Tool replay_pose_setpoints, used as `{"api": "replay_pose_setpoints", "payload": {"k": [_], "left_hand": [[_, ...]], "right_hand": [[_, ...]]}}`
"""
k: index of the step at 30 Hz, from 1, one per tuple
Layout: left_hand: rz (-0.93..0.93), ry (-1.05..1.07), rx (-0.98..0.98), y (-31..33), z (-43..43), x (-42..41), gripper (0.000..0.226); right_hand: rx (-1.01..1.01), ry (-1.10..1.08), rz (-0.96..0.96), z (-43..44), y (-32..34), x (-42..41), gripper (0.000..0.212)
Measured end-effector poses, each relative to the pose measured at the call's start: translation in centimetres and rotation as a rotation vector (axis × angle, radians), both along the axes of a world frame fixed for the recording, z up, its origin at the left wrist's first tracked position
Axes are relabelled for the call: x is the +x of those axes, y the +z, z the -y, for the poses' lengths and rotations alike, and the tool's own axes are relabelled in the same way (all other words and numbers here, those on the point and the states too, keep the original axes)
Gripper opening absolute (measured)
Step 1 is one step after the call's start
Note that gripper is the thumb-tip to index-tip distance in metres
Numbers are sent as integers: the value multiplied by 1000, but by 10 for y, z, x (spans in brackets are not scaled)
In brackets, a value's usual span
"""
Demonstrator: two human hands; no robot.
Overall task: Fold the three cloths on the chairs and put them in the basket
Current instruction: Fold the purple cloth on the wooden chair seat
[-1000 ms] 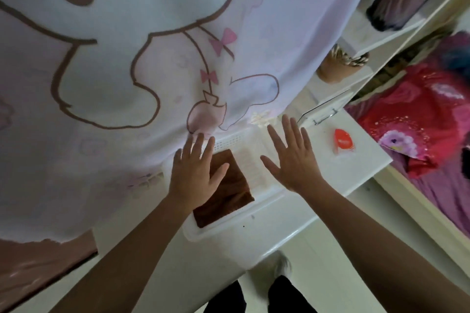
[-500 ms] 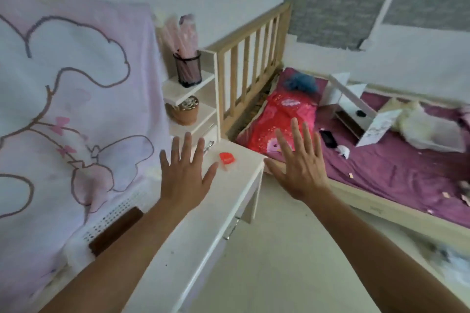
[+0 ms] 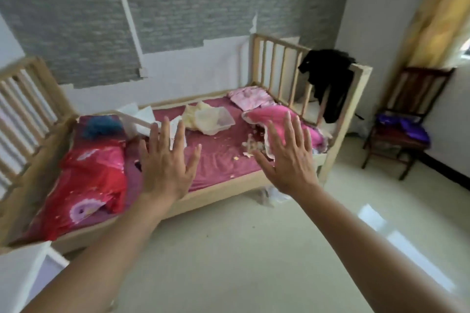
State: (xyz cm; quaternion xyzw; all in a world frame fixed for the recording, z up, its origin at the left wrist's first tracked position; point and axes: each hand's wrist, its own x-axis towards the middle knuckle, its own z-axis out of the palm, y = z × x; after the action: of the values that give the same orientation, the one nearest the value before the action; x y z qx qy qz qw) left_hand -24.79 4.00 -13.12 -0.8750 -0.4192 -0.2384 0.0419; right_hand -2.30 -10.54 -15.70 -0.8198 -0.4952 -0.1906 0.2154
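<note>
1. Hands were raised side by side, empty: the left hand (image 3: 166, 164) and the right hand (image 3: 288, 160) both had fingers spread flat, gripping nothing.
2. A purple cloth (image 3: 404, 127) lay on the dark wooden chair (image 3: 407, 119) at far right, well apart from the hands.
3. A wooden bed (image 3: 223, 187) stood behind the hands.

Wooden bed (image 3: 223, 189) carries a clear plastic tub (image 3: 215, 119), red pillow (image 3: 94, 175), pink blanket (image 3: 277, 119); crumbs scattered. Dark chair (image 3: 407, 119) holds purple cloth (image 3: 404, 127).
</note>
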Motion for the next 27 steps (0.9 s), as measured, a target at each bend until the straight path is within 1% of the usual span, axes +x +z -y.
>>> {"api": "replay_pose_setpoints", "payload": {"k": [3, 6, 10, 14, 18, 21, 25, 27], "left_hand": [[12, -200, 44, 6, 19, 105, 71], [0, -418, 53, 6, 47, 229, 71], [47, -619, 84, 3, 77, 338, 70], [45, -797, 33, -3, 105, 459, 71], [1, -932, 37, -3, 127, 562, 70], [-29, -1021, 13, -2, 151, 636, 70], [-65, -1092, -9, -19, 184, 712, 71], [-114, -1108, -10, -35, 194, 747, 70]], "right_hand": [[14, -182, -24, 58, -6, 79, 78], [27, -414, -37, 123, -14, 155, 78], [-18, -587, 5, 176, -16, 228, 79], [-39, -787, 27, 215, -2, 316, 79], [-123, -896, 95, 241, 23, 387, 79], [-101, -1000, 99, 265, 31, 430, 79], [-100, -1063, 102, 295, 11, 485, 79], [-93, -1093, 61, 305, -6, 518, 80]]}}
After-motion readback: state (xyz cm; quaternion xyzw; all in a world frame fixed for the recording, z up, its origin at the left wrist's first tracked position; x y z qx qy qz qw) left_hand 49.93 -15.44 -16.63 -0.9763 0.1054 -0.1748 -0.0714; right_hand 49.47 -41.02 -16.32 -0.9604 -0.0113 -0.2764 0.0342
